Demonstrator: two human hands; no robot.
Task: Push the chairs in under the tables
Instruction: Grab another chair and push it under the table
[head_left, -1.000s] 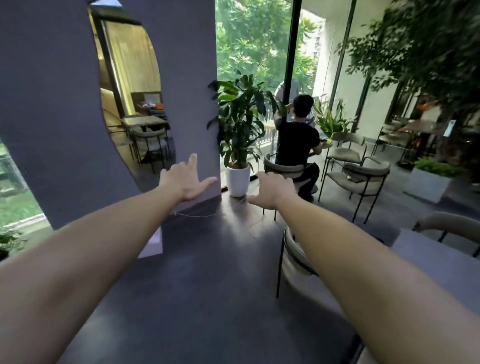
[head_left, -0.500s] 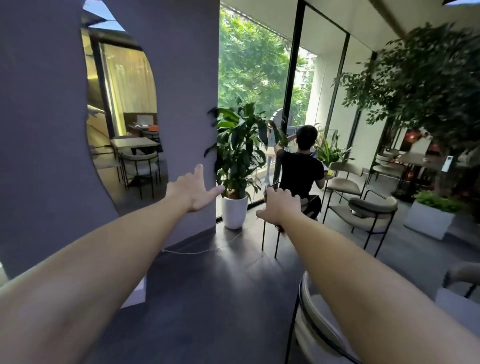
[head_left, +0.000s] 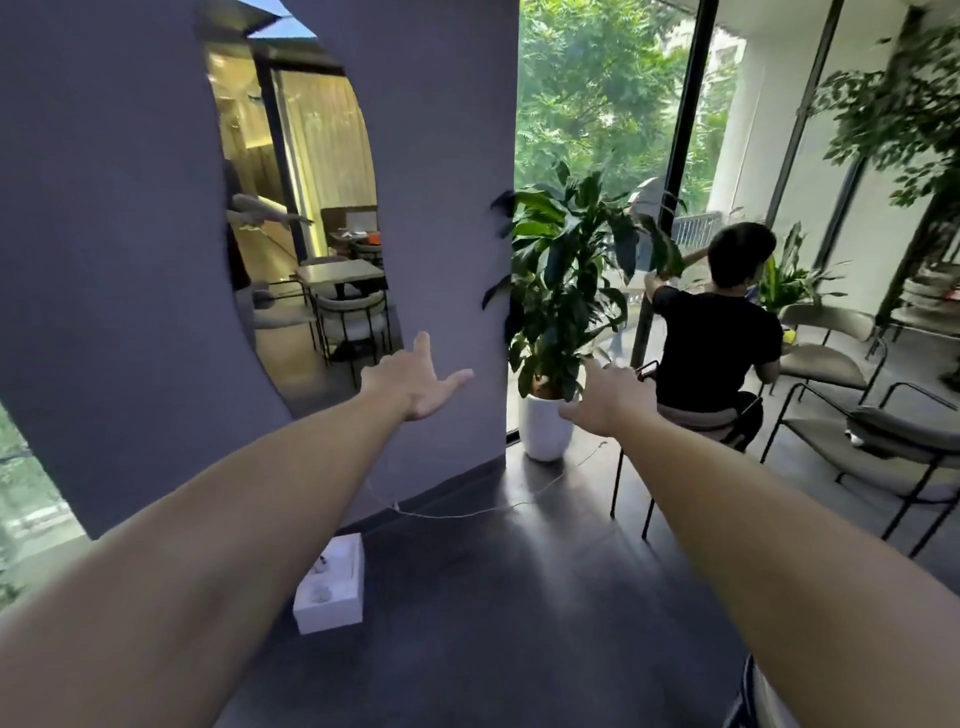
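Both my arms reach forward at chest height over the dark floor. My left hand is spread open with nothing in it, in front of the grey wall. My right hand is also empty, its fingers loosely curled. Only a sliver of the nearest chair shows at the bottom right, under my right forearm. Two beige chairs with black metal legs stand at the right. Through the wall's curved opening I see a table with a chair in front of it.
A person in a black shirt sits on a chair ahead right. A large potted plant in a white pot stands by the wall's end. A white box and a thin cable lie on the floor.
The view has swung up and forward; the dark tabletop and nearby chair have dropped out of view. Both hands stay stretched out and empty, now nearer the wall and plant.
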